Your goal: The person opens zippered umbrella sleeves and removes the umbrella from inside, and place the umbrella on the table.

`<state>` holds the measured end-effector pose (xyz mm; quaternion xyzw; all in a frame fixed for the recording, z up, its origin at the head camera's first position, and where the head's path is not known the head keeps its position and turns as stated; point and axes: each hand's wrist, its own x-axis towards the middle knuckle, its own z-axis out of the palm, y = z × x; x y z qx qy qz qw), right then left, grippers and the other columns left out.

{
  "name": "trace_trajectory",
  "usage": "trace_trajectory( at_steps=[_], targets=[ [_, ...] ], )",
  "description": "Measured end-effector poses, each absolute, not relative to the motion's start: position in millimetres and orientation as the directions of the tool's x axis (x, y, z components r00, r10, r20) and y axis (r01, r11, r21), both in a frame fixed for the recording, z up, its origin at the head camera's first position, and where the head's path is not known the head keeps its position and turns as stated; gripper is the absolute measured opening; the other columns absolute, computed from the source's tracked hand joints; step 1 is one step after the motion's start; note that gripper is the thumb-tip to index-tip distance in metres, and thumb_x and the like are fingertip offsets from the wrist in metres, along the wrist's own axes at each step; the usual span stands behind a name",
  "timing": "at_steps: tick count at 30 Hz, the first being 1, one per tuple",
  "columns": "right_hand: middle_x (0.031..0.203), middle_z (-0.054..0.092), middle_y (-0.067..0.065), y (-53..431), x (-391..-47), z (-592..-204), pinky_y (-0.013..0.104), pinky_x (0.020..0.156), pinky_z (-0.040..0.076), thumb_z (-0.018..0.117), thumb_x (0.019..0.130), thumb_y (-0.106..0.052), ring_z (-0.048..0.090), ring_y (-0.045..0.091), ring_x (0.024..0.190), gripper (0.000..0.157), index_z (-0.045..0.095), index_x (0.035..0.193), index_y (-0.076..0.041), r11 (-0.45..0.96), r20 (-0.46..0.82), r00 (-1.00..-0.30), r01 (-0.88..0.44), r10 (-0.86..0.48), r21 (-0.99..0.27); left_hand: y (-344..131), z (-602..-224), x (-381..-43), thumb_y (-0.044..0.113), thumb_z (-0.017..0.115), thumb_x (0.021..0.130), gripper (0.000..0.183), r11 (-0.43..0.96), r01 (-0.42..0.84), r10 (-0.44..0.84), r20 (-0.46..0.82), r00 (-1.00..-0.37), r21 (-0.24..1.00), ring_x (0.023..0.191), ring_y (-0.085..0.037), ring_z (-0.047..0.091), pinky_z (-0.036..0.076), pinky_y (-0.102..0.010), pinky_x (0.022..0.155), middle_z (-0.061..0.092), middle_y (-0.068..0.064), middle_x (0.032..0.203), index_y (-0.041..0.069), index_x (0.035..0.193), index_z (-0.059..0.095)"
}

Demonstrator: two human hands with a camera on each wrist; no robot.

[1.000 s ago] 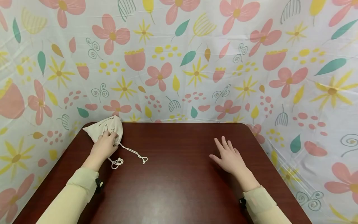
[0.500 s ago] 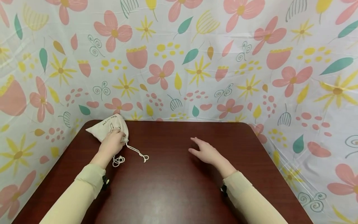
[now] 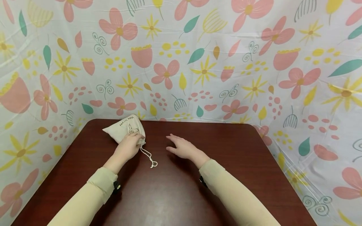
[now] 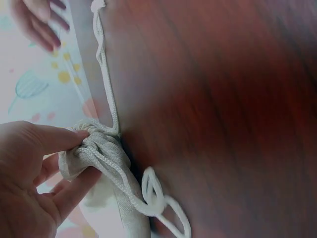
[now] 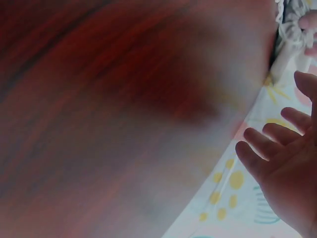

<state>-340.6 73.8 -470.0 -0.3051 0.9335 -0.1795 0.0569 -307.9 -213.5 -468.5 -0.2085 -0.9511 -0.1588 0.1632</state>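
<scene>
A cream cloth drawstring bag [image 3: 124, 128] printed "Hair Dryer" with a small dryer drawing lies toward the back left of the table. My left hand [image 3: 130, 145] pinches its gathered neck [image 4: 99, 144] between thumb and fingers, as the left wrist view shows. White cords [image 3: 150, 158] trail from the neck, one pair looped on the wood beside it in the left wrist view. What the bag contains is hidden by the cloth. To the right of the bag, my right hand [image 3: 183, 147] hovers over the table with fingers extended, holding nothing, its fingertips pointing toward the bag.
A dark reddish-brown wooden table [image 3: 175, 188] with rounded back corners carries the bag. Behind it and at both sides hangs a floral-print cloth [image 3: 198, 62], meeting the table's back edge. Black wrist devices [image 3: 116, 187] sit at the cuffs of both light-coloured sleeves.
My left hand has drawn the bag rightward along the back of the table. My right hand has moved left across the table and is now close to the bag's cords.
</scene>
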Motion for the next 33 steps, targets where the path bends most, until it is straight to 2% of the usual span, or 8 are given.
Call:
trace_trajectory(
  at_steps=[4, 8, 10, 13, 18, 21, 28, 33],
  targets=[
    [0.159, 0.027, 0.007, 58, -340, -465, 0.042, 0.110, 0.033, 0.055, 0.098, -0.048, 0.032, 0.019, 0.141, 0.066, 0.035, 0.154, -0.021, 0.741, 0.011, -0.795, -0.571, -0.607, -0.353, -199, -469, -306, -0.002, 0.074, 0.080, 0.036, 0.846, 0.477, 0.364, 0.397, -0.842, 0.238, 0.109, -0.034, 0.059, 0.041, -0.046, 0.098, 0.066, -0.011, 0.116, 0.005, 0.114, 0.067],
    [0.161, 0.023, 0.006, 47, -339, -461, 0.043, 0.107, 0.036, 0.056, 0.097, -0.049, 0.034, 0.020, 0.140, 0.069, 0.030, 0.156, -0.022, 0.744, 0.002, -0.788, -0.582, -0.616, -0.329, -188, -470, -307, -0.002, 0.076, 0.077, 0.030, 0.827, 0.514, 0.387, 0.431, -0.815, 0.230, 0.093, -0.031, 0.062, 0.044, -0.045, 0.086, 0.068, -0.008, 0.096, 0.006, 0.103, 0.063],
    [0.162, 0.019, 0.005, 43, -339, -461, 0.042, 0.106, 0.037, 0.056, 0.097, -0.050, 0.035, 0.020, 0.140, 0.071, 0.027, 0.156, -0.024, 0.747, -0.005, -0.785, -0.587, -0.619, -0.311, -183, -471, -307, -0.002, 0.077, 0.076, 0.029, 0.815, 0.534, 0.400, 0.449, -0.799, 0.224, 0.083, -0.028, 0.061, 0.044, -0.043, 0.079, 0.065, -0.004, 0.085, 0.008, 0.095, 0.059],
    [0.162, 0.016, 0.005, 40, -340, -460, 0.043, 0.105, 0.039, 0.058, 0.096, -0.048, 0.037, 0.022, 0.139, 0.074, 0.023, 0.157, -0.025, 0.749, -0.002, -0.783, -0.595, -0.622, -0.292, -176, -472, -307, -0.003, 0.077, 0.074, 0.030, 0.792, 0.570, 0.429, 0.464, -0.775, 0.220, 0.074, -0.023, 0.056, 0.042, -0.040, 0.073, 0.058, 0.002, 0.077, 0.011, 0.088, 0.054],
    [0.163, 0.012, 0.009, 38, -343, -461, 0.047, 0.101, 0.042, 0.063, 0.094, -0.043, 0.035, 0.029, 0.139, 0.078, 0.021, 0.158, -0.026, 0.737, 0.018, -0.770, -0.617, -0.638, -0.275, -164, -474, -307, -0.004, 0.076, 0.075, 0.029, 0.742, 0.637, 0.494, 0.470, -0.731, 0.210, 0.072, -0.018, 0.052, 0.042, -0.037, 0.072, 0.054, 0.007, 0.074, 0.014, 0.080, 0.054],
    [0.162, 0.013, 0.011, 40, -344, -463, 0.047, 0.100, 0.042, 0.063, 0.094, -0.042, 0.033, 0.029, 0.140, 0.074, 0.027, 0.156, -0.026, 0.736, 0.028, -0.762, -0.634, -0.647, -0.238, -157, -475, -307, -0.003, 0.077, 0.076, 0.030, 0.719, 0.660, 0.523, 0.456, -0.720, 0.218, 0.075, -0.017, 0.051, 0.042, -0.034, 0.072, 0.053, 0.008, 0.073, 0.016, 0.077, 0.053],
    [0.156, 0.034, 0.010, 53, -343, -467, 0.044, 0.091, 0.048, 0.064, 0.088, -0.053, 0.054, 0.026, 0.124, 0.065, 0.047, 0.145, -0.025, 0.768, 0.097, -0.786, -0.617, -0.610, -0.172, -141, -477, -307, -0.004, 0.074, 0.076, 0.030, 0.695, 0.686, 0.557, 0.440, -0.704, 0.217, 0.078, -0.018, 0.049, 0.041, -0.033, 0.072, 0.053, 0.009, 0.074, 0.017, 0.077, 0.053],
    [0.132, 0.060, 0.004, 65, -339, -471, 0.039, 0.090, 0.049, 0.066, 0.087, -0.052, 0.063, 0.021, 0.108, 0.063, 0.053, 0.138, -0.016, 0.785, 0.138, -0.808, -0.589, -0.573, -0.192, -130, -478, -307, -0.005, 0.072, 0.077, 0.027, 0.677, 0.702, 0.568, 0.448, -0.690, 0.222, 0.083, -0.021, 0.053, 0.043, -0.035, 0.076, 0.058, 0.008, 0.077, 0.017, 0.079, 0.056]
  ],
)
